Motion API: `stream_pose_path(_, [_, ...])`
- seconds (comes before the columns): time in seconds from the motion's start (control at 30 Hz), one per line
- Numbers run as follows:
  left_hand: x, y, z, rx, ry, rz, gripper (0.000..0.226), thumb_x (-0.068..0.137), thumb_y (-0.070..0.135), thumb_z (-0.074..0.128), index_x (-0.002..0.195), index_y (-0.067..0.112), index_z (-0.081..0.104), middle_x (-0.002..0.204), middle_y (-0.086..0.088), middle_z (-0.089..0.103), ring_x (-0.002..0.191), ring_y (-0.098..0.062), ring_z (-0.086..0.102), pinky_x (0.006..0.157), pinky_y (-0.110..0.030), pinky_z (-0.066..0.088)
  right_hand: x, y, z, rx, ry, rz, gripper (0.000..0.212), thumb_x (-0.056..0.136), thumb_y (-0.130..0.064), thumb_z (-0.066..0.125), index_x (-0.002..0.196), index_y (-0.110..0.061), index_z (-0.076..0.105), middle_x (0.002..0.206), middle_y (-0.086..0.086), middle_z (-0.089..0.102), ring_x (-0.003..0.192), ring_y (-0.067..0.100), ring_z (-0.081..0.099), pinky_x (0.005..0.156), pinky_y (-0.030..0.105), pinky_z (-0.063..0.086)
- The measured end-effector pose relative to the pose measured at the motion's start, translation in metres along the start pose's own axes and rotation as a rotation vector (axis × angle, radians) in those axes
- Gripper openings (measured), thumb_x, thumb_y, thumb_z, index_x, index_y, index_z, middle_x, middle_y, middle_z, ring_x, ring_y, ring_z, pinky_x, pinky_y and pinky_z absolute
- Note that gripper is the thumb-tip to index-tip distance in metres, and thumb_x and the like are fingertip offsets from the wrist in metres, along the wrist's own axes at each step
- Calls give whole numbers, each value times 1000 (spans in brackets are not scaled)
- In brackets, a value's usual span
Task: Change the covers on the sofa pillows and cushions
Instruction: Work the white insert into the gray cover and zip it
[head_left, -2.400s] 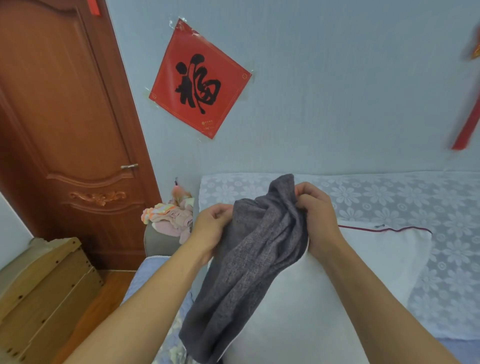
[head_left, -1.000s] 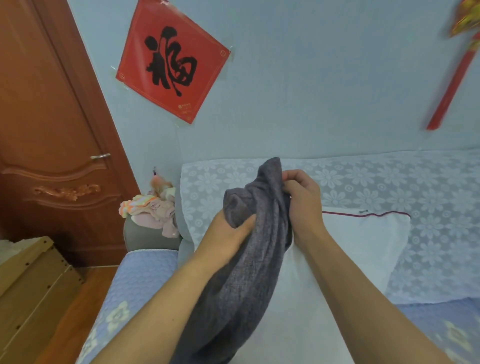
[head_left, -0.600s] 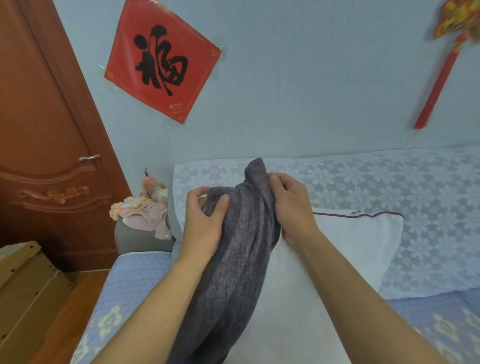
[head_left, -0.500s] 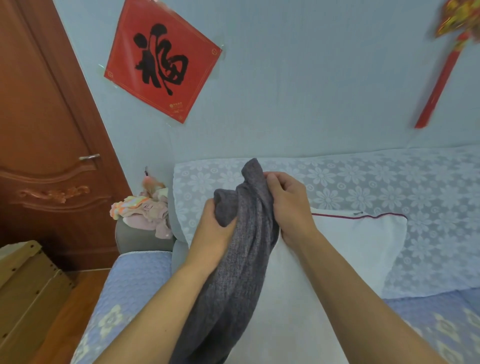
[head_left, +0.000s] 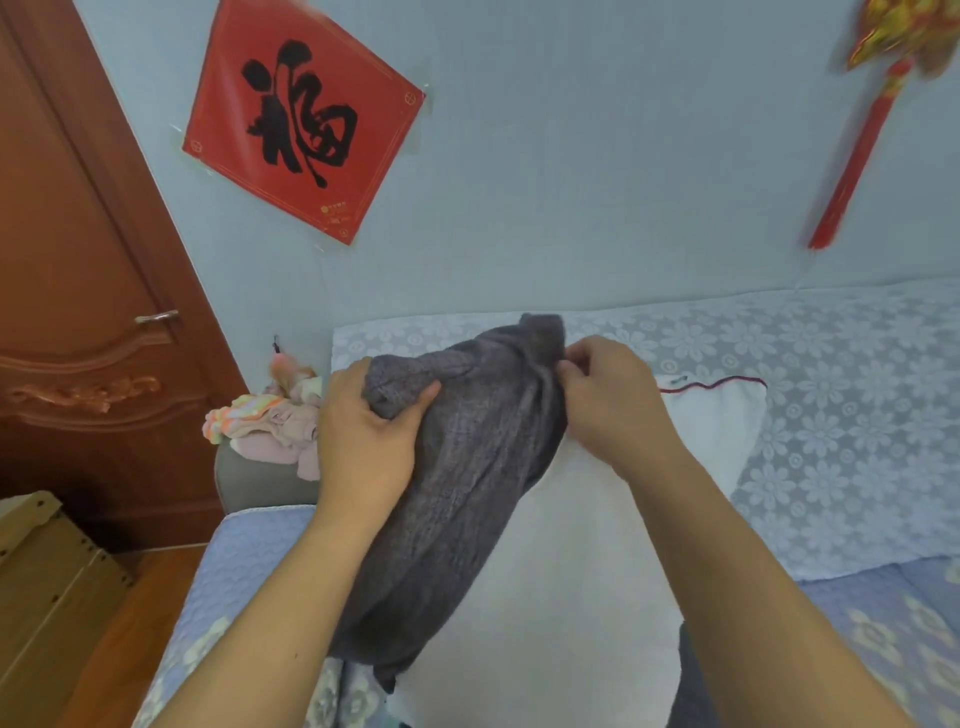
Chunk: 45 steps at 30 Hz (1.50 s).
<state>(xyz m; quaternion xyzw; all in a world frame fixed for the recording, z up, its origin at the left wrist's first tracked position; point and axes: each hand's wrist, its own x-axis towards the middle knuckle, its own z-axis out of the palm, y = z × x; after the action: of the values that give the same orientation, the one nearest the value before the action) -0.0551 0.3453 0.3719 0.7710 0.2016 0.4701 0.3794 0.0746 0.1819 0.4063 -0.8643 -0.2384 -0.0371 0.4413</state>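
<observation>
At the far left stands a wooden door (head_left: 78, 312), and just right of it a pile of pastel cloths (head_left: 265, 426) lies on the grey sofa arm (head_left: 254, 478). The left hand (head_left: 363, 447) grips a bunched fold of the grey pillow cover (head_left: 467, 467), thumb pressed over the cloth, fingers (head_left: 415, 402) curled into it. The cover drapes limply over the left corner of the white pillow insert (head_left: 571, 571), which stands on the sofa seat against the lace-covered backrest (head_left: 831, 389). The right hand (head_left: 613, 405) pinches the cover's upper edge near a gathered peak.

The cover looks light, soft and floppy, with a coarse weave that should not slip; it is best held at the opening's hem, one hand each side, to spread it. The insert seems plump and yielding, so its corners likely squash in easily. A dark red zip line (head_left: 717, 384) runs along its far top edge.
</observation>
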Motion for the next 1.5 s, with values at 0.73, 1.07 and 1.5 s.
stream_pose_path(0.73, [27,17,-34,-528,-113,-260,21,77,28,78,97,21,76,105,4,78,104,-19,72,96,-46,56,72,75,-65,164,-7,124,31,105,-37,45,98,-9,56,94,7,61,83,20,56,72,37,45])
stream_pose_path(1.07, [41,11,-11,188,205,-162,67,88,23,73,145,20,38,150,-10,36,141,-28,34,116,-43,31,32,17,-61,1006,-243,357,30,104,-19,49,110,5,66,103,16,75,86,20,75,65,26,60])
stream_pose_path(1.5, [-42,19,44,429,30,649,19,101,24,62,95,9,73,92,-5,61,83,-27,55,67,-47,47,-13,-1,-16,1175,-542,617,38,88,-17,72,119,6,68,110,18,68,93,26,70,86,39,59])
